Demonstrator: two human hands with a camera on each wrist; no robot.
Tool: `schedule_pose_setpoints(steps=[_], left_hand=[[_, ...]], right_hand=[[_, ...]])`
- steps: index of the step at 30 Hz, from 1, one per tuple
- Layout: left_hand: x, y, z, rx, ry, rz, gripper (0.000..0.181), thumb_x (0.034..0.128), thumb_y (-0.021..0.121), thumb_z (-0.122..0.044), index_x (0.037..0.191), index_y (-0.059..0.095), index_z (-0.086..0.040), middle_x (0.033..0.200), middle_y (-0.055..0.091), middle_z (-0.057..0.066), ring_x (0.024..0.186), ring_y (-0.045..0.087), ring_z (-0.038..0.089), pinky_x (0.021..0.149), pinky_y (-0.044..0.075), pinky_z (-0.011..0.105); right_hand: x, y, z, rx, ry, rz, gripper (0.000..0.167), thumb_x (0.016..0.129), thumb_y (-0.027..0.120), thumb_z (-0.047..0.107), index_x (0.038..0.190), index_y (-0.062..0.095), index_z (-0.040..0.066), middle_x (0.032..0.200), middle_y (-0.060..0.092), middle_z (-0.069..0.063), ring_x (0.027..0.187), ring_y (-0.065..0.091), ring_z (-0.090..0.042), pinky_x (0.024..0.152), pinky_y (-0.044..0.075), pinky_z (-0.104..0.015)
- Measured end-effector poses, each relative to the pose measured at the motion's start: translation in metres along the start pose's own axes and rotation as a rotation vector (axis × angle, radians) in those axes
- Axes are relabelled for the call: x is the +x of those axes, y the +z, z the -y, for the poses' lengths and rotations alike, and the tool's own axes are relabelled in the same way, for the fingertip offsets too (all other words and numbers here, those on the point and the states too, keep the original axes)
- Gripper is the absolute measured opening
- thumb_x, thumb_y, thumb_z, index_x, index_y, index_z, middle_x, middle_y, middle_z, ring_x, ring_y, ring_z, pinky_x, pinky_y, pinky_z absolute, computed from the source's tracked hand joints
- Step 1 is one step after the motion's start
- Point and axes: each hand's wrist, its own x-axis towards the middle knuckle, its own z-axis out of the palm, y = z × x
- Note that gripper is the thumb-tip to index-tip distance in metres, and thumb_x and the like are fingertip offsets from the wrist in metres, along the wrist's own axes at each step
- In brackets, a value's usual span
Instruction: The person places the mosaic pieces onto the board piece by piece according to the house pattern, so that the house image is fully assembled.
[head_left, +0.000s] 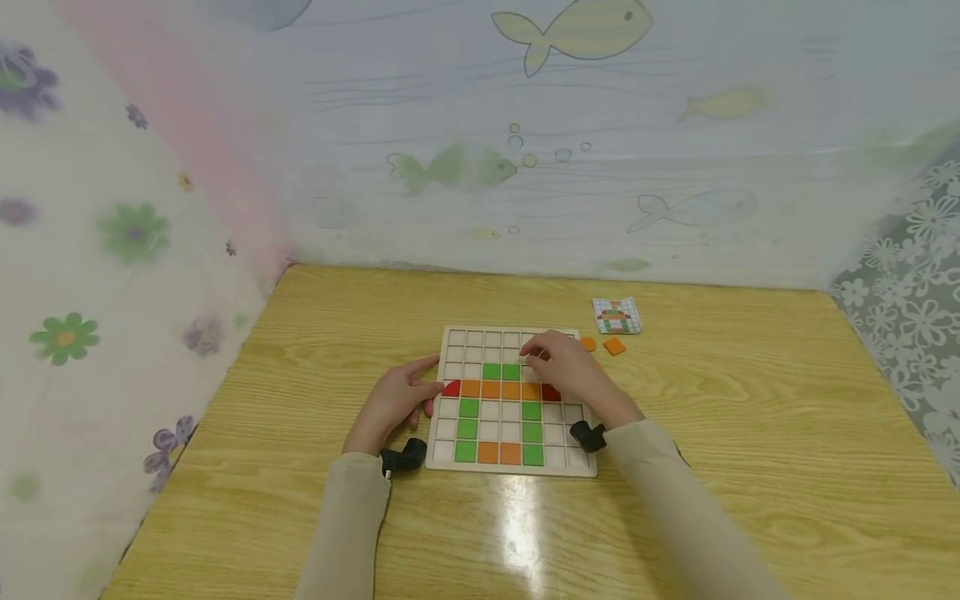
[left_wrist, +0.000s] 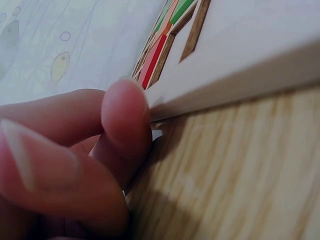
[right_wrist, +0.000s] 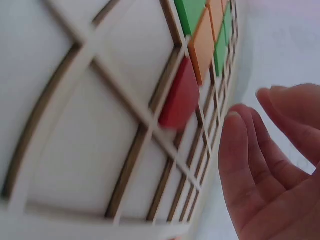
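Observation:
A wooden grid board [head_left: 498, 432] lies on the table, with colored tiles in several cells. Green tiles [head_left: 468, 408] form two columns below a row of orange tiles [head_left: 491, 390]. Red tiles with a curved side, one of them the left red tile [head_left: 452, 388], end that row. My left hand [head_left: 392, 404] rests at the board's left edge, fingertips touching its side. Over the board's upper right is my right hand [head_left: 566, 371]; in the right wrist view its thumb and fingers stand apart, with nothing between them. It partly hides the right red tile [right_wrist: 181, 97].
Beyond the board's upper right corner lie an orange square [head_left: 614, 346] and a rounded orange piece [head_left: 588, 343]. A small picture card [head_left: 617, 316] with a colored tile figure is behind them. A fish-patterned curtain [head_left: 570, 192] borders the table's far edge.

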Motion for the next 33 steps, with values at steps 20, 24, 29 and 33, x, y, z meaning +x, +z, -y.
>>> schedule_pose_setpoints(steps=[20, 24, 29, 33], left_hand=[[-0.001, 0.000, -0.003, -0.009, -0.018, 0.012, 0.049, 0.0845, 0.061, -0.030, 0.129, 0.043, -0.037, 0.060, 0.059, 0.013, 0.037, 0.041, 0.016, 0.038, 0.040, 0.029], [-0.001, 0.000, -0.003, -0.010, -0.004, 0.013, 0.050, 0.0845, 0.061, -0.030, 0.131, 0.042, -0.035, 0.060, 0.059, 0.013, 0.036, 0.041, 0.016, 0.038, 0.039, 0.030], [0.000, 0.000, -0.002, -0.015, -0.004, 0.013, 0.050, 0.0842, 0.062, -0.030, 0.130, 0.043, -0.035, 0.059, 0.059, 0.013, 0.036, 0.040, 0.016, 0.037, 0.039, 0.029], [-0.001, 0.000, -0.002, -0.019, -0.014, 0.012, 0.049, 0.0841, 0.062, -0.030, 0.129, 0.043, -0.037, 0.060, 0.059, 0.013, 0.036, 0.041, 0.016, 0.038, 0.039, 0.028]], right_hand=[[-0.053, -0.022, -0.037, 0.082, 0.077, -0.064, 0.022, 0.088, 0.057, 0.022, 0.107, 0.062, 0.012, 0.099, 0.058, 0.000, 0.087, 0.054, -0.019, 0.075, 0.045, -0.038], [-0.061, -0.022, -0.045, 0.061, 0.119, -0.086, 0.024, 0.086, 0.060, 0.020, 0.109, 0.061, 0.013, 0.100, 0.058, -0.003, 0.088, 0.054, -0.020, 0.077, 0.044, -0.039], [-0.069, -0.022, -0.051, 0.066, 0.151, -0.106, 0.029, 0.084, 0.062, 0.021, 0.112, 0.060, 0.011, 0.104, 0.056, -0.006, 0.087, 0.053, -0.020, 0.076, 0.044, -0.037], [-0.073, -0.020, -0.057, 0.076, 0.182, -0.121, 0.028, 0.085, 0.062, 0.022, 0.110, 0.061, 0.012, 0.104, 0.053, -0.006, 0.087, 0.052, -0.020, 0.076, 0.043, -0.037]])
